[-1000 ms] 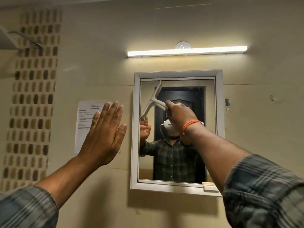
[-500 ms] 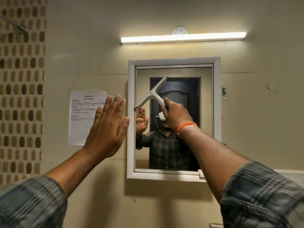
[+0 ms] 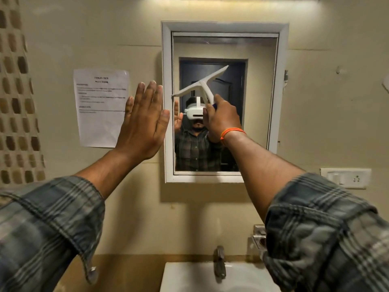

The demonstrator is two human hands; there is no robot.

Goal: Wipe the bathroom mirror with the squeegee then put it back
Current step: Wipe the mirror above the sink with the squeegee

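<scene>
A white-framed bathroom mirror (image 3: 261, 85) hangs on the beige wall straight ahead. My right hand (image 3: 223, 119) is closed around the handle of a white T-shaped squeegee (image 3: 201, 86). Its blade slants from lower left to upper right in front of the middle of the glass. My left hand (image 3: 144, 125) is raised flat with fingers together and spread upward, just left of the mirror's frame, holding nothing. An orange band circles my right wrist. The mirror reflects a person in a plaid shirt and a dark door behind.
A printed paper sheet (image 3: 101, 108) is stuck on the wall left of the mirror. Below are a white sink (image 3: 189, 277) with a metal tap (image 3: 220, 262). A switch and socket plate (image 3: 345, 178) sits lower right. Patterned tiles (image 3: 14, 102) cover the far left wall.
The view has tilted down, so the lamp has left the frame and the sink has appeared. The squeegee has slid lower on the glass and its blade lies flatter.
</scene>
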